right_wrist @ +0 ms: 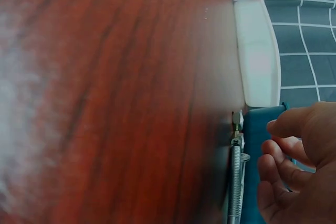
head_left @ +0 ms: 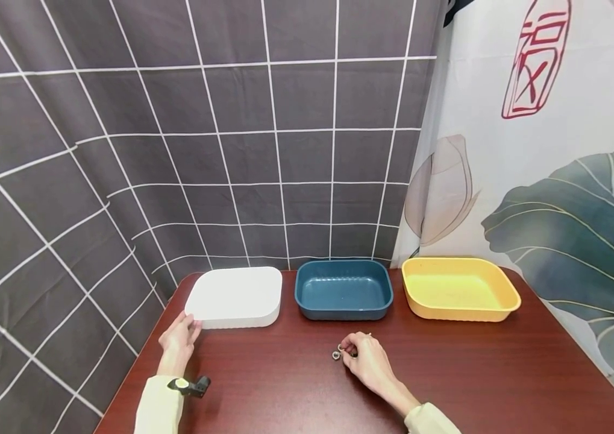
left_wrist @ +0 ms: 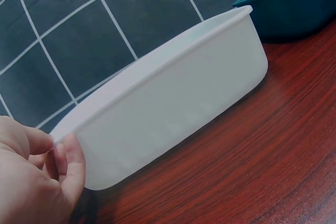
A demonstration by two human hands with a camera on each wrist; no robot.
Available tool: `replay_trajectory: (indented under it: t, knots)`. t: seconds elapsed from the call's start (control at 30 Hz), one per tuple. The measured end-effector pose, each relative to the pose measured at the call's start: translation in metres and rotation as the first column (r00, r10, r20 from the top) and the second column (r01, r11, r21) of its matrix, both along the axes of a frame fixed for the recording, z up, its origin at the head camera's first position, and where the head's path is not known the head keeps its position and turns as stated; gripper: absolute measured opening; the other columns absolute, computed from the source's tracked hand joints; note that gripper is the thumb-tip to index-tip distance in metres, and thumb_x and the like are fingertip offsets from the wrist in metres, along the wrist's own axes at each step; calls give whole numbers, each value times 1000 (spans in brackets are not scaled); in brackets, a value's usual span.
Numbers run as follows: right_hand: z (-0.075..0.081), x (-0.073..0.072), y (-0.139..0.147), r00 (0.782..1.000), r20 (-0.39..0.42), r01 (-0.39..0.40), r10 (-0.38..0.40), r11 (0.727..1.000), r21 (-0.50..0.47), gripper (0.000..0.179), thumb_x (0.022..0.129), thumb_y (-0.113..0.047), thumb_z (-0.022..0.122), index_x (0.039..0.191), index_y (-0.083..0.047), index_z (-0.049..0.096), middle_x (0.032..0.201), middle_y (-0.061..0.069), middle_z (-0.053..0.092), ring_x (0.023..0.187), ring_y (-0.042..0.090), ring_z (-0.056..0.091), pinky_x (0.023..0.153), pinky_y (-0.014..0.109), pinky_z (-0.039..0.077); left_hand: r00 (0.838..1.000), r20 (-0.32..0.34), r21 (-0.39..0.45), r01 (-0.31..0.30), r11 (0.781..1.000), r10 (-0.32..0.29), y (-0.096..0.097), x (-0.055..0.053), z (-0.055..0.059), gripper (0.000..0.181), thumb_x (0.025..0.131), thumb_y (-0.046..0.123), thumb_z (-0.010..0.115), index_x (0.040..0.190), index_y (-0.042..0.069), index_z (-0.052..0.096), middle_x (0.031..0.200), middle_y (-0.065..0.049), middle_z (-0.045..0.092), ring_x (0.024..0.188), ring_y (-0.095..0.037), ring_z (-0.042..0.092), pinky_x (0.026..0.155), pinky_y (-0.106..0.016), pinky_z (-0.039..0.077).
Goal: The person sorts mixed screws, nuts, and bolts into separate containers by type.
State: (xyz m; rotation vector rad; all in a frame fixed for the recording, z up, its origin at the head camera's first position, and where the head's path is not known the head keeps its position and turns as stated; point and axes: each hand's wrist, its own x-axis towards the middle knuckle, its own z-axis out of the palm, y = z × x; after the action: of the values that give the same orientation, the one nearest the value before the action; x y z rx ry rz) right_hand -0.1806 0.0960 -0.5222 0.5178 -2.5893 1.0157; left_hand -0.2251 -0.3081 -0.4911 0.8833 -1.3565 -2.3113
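My left hand (head_left: 179, 339) pinches the near-left corner of a white plastic bin (head_left: 233, 295) between thumb and fingers. In the left wrist view, the rim of that bin runs away from the thumb, and its base rests on the table. My right hand (head_left: 369, 361) is low over the table beside small silvery metal parts (head_left: 336, 355). From the right wrist, these look like threaded bolts (right_wrist: 234, 182) with hex ends, lying near the fingertips. A gap shows between thumb and fingers, which are loosely bent with nothing visible in them. Part of the metal pieces is hidden by the hand in the head view.
A dark blue bin (head_left: 343, 310) stands right of the white one, and a yellow bin (head_left: 461, 310) stands farther right. All line the back of the reddish-brown table (head_left: 263, 374). Grey gridded cloth (head_left: 231, 150) hangs behind, with a printed white curtain (head_left: 475, 78) at right.
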Motion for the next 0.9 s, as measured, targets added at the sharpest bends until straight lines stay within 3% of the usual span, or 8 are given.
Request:
replay_trajectory:
  t: [0.3,0.5,0.9]
  knots:
    - [-7,2,-1,989,-142,36,-28,998,57,24,67,3,83,75,-13,68,73,-5,62,65,11,60,59,31,52,1000,9,-23,-5,1000,5,0,-1,-1,53,97,-3,55,148,-2,42,73,13,60,66,-3,61,80,-20,57]
    - [-9,2,-2,985,-164,67,-50,993,100,25,65,-1,84,72,-16,66,71,-8,60,65,8,59,59,35,51,1000,1,-11,-16,1000,16,1,-2,-1,54,95,-5,55,147,-3,42,72,12,61,64,-4,61,78,-20,58]
    - [-8,8,-9,988,-140,98,-65,965,245,21,70,-6,84,73,-16,67,73,-5,59,74,23,58,63,39,45,1000,-5,1,-7,1000,7,0,0,-1,55,96,-5,55,149,-3,40,72,11,61,65,-3,61,78,-19,57]
